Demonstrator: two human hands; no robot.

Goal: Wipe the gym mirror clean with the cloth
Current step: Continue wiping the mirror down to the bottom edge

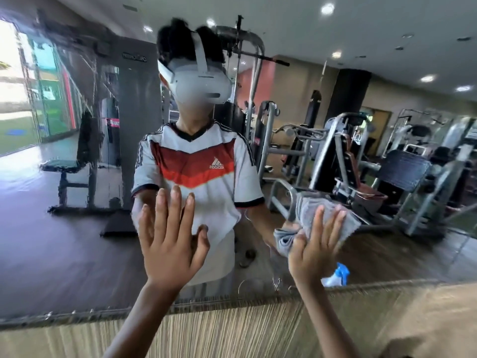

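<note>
A large gym mirror (77,241) fills most of the view, smeared with wet streaks at its upper left. My left hand (170,241) rests flat against the glass, fingers spread, holding nothing. To its right, my right hand (315,249) presses a crumpled grey cloth (333,215) against the mirror at about the same height. The cloth looks blurred from motion. The mirror reflects a person in a white and red jersey wearing a headset.
A wood-grain wall panel (232,329) runs under the mirror's lower edge. The reflection of a blue and white spray bottle (338,275) shows near the bottom edge, right of my right wrist. Weight machines and a bench appear only as reflections.
</note>
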